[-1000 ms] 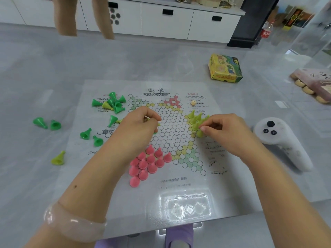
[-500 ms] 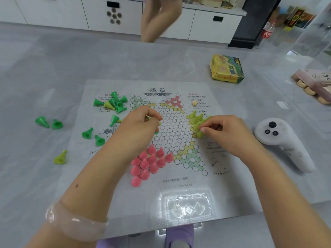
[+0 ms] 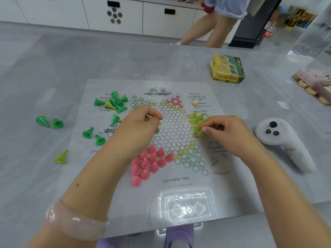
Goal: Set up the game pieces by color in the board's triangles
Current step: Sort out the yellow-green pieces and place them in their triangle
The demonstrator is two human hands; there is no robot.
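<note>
A paper star board (image 3: 172,133) lies on the grey table. Several pink cones (image 3: 149,163) fill its near-left triangle. Several yellow-green cones (image 3: 196,119) stand in the right triangle, where my right hand (image 3: 227,133) pinches one at its near edge. My left hand (image 3: 141,124) is curled over the left triangle and holds small green and yellow-green pieces, mostly hidden under the fingers. A heap of dark green cones (image 3: 114,102) with one yellow-green cone lies at the board's far left. More green cones (image 3: 93,135) lie loose beside it.
Two green cones (image 3: 49,121) and a yellow-green cone (image 3: 60,157) lie on the table left of the board. A white controller (image 3: 283,142) sits to the right, a yellow game box (image 3: 227,68) beyond. A person's legs (image 3: 206,31) pass behind the table.
Both hands have stayed almost in place over the left and right triangles. The person behind the table has walked from left to right.
</note>
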